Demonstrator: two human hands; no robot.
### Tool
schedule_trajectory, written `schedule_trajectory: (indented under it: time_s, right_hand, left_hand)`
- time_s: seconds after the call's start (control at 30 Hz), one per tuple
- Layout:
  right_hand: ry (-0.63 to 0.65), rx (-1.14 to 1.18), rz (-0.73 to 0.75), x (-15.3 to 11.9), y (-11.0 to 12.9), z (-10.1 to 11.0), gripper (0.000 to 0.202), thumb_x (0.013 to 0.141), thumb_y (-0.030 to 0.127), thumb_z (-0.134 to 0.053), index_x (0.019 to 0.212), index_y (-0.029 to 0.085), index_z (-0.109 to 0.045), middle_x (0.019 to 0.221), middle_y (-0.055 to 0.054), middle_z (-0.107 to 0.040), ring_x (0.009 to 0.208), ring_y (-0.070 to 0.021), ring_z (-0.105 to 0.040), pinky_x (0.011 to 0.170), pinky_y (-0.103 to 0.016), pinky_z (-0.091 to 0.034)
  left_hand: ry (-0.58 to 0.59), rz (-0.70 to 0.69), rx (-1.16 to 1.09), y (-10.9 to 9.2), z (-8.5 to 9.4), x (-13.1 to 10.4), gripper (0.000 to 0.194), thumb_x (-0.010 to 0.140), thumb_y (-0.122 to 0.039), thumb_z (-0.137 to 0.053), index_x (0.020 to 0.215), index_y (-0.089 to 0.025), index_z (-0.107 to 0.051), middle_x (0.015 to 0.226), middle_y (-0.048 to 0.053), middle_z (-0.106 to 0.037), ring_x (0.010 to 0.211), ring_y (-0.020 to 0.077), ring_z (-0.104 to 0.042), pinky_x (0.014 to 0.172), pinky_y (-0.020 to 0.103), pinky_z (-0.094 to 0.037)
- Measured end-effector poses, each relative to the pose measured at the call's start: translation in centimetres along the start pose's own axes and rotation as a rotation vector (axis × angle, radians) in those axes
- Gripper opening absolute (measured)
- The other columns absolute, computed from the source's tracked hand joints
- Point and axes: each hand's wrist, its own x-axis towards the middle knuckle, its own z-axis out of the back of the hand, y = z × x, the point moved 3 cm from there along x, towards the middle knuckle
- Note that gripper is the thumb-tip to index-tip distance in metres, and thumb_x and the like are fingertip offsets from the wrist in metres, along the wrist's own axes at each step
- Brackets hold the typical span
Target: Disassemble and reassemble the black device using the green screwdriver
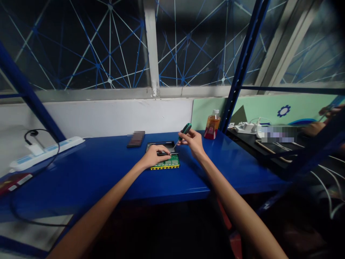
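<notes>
Bare forearms (107, 205) reach inward from seven and five o'clock over a blue table (94, 183). Taking the green circuit board (172, 160) as the clock's centre, a dark red box (16, 183) lies near nine, with a white power strip (67, 145) beyond it holding a plugged-in adapter. At ten rests a dark flat slab (138, 139), partly blurred. The person's left hand (155, 156) bends its fingers over the board's far left part; whether they pinch the dark strip there cannot be told. The board's yellow-edged ports face six; a black open casing (168, 144) sits at twelve. At one, the right hand (195, 142) grasps a green-handled screwdriver (185, 131), fingers closed round it, its shaft slanting down toward the casing. A drink bottle (212, 126) stands at two. Far off near three, another person's hands (316, 128) show blurrily.
</notes>
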Motion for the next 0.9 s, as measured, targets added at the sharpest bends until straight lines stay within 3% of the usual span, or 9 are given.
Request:
schedule_trajectory:
  time_s: [0.37,0.57,0.7,0.9]
  right_hand:
    - [0.0,0.004,0.044,0.0,0.4,0.0,0.03,0.062,0.037,-0.078,0.077,0.018,-0.06,0.065,0.001,-0.062,0.049,-0.0159,-0.06,0.054,-0.036,-0.057]
    - [-0.022,-0.228,0.132,0.2,-0.2,0.5,0.025,0.069,0.038,-0.071,0.072,0.02,-0.054,0.061,0.001,-0.06,0.049,-0.0176,-0.061,0.052,-0.032,-0.053]
    - [0.026,-0.253,0.176,0.1,-0.7,0.3,0.024,0.071,0.037,-0.07,0.074,0.02,-0.053,0.06,0.001,-0.059,0.049,-0.0181,-0.062,0.05,-0.03,-0.05]
    - [0.126,-0.188,0.163,-0.1,-0.8,-0.4,0.024,0.07,0.035,-0.071,0.075,0.02,-0.053,0.057,0.003,-0.057,0.048,-0.0174,-0.061,0.049,-0.029,-0.049]
  left_hand:
    - [-0.008,0.014,0.032,0.2,0.1,0.1,0.015,0.077,-0.032,-0.066,0.078,-0.019,-0.074,0.089,0.007,-0.074,0.085,0.0216,-0.066,0.08,0.035,-0.05]
    - [-0.081,-0.021,0.115,0.9,0.7,0.0,0.017,0.082,-0.028,-0.06,0.084,-0.021,-0.076,0.093,0.007,-0.073,0.09,0.0228,-0.066,0.086,0.038,-0.049]
    - [-0.122,-0.023,0.169,1.7,0.9,0.1,0.018,0.083,-0.025,-0.058,0.087,-0.021,-0.076,0.093,0.007,-0.074,0.09,0.0229,-0.066,0.087,0.039,-0.049]
    - [-0.078,-0.034,0.166,1.8,0.8,0.1,0.016,0.082,-0.025,-0.06,0.084,-0.021,-0.075,0.093,0.006,-0.073,0.09,0.0215,-0.066,0.085,0.036,-0.05]
